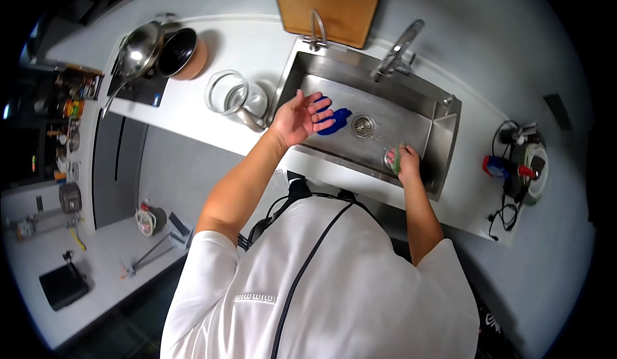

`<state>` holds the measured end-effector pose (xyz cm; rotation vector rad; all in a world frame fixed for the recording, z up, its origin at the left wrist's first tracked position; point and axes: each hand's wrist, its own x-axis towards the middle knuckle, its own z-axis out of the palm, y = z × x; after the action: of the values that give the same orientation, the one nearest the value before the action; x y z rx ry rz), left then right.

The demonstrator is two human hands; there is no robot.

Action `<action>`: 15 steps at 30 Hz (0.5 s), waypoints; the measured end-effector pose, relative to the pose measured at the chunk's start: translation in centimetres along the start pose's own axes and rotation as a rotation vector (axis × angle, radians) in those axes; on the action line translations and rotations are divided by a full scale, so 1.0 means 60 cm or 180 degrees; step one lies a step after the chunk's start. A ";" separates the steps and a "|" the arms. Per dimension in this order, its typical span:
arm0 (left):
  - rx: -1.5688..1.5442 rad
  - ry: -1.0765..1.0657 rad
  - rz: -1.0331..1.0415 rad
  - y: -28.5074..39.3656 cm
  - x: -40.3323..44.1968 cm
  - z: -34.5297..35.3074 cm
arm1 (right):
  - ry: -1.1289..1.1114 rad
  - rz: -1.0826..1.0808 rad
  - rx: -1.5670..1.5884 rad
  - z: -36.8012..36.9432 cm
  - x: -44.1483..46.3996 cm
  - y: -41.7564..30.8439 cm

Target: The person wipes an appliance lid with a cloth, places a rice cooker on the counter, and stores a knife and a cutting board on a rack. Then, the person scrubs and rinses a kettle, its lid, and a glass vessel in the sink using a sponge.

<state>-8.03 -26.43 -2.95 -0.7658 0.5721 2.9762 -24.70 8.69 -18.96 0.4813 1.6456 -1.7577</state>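
Note:
My left hand (300,118) is held palm up over the sink's left side, fingers spread, with nothing in it. Behind its fingers a dark blue cloth (335,124) lies crumpled on the floor of the steel sink (347,89). At the sink's near right, my right hand (407,162) is closed on a small round clear thing with green on it (394,160); its exact kind is too small to tell. On the counter left of the sink stands a glass pitcher (228,95), its handle toward me.
A tall faucet (402,47) and a small tap (315,28) rise behind the sink, near a wooden board (328,5). Pans (183,53) stand at the left. Cords and a red-and-blue item (495,166) lie on the right.

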 end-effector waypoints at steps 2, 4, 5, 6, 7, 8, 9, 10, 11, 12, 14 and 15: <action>0.0684 0.0446 0.0044 -0.018 0.036 -0.015 | -0.0029 0.0033 0.0171 -0.015 0.001 0.006; 0.1243 0.0710 0.0059 -0.043 0.070 -0.029 | 0.0042 0.0003 0.0198 -0.034 -0.008 0.001; 0.1455 0.0792 0.0063 -0.047 0.076 -0.037 | 0.0033 -0.0003 0.0239 -0.036 -0.014 -0.002; 0.1666 0.0892 0.0085 -0.048 0.077 -0.049 | -0.0003 -0.0002 0.0275 -0.033 -0.019 -0.004; 0.1575 0.1135 0.0093 -0.050 0.064 -0.023 | 0.0108 -0.0033 0.0277 -0.029 -0.028 -0.010; 0.1785 0.1211 0.0027 -0.047 0.050 -0.001 | 0.0098 -0.0017 0.0306 -0.030 -0.031 -0.013; 0.2072 0.1290 0.0008 -0.048 0.048 -0.005 | 0.0094 -0.0003 0.0333 -0.035 -0.035 -0.018; 0.2354 0.1367 -0.0020 -0.050 0.045 -0.014 | 0.0095 0.0013 0.0356 -0.041 -0.038 -0.020; 0.2525 0.1507 -0.0157 -0.047 0.035 -0.025 | 0.0156 0.0044 0.0336 -0.045 -0.039 -0.023; 0.2694 0.1643 -0.0297 -0.040 0.020 -0.040 | 0.0182 0.0061 0.0332 -0.048 -0.038 -0.025; 0.2633 0.1801 -0.0553 -0.020 -0.016 -0.094 | 0.0245 0.0096 0.0335 -0.049 -0.039 -0.029; 0.2656 0.1972 -0.0589 -0.007 -0.042 -0.107 | 0.0250 0.0077 0.0271 -0.049 -0.036 -0.028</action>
<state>-2.80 -28.09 -7.16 -1.4668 1.5010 1.9609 -24.83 12.01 -16.70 0.6142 1.6165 -1.8172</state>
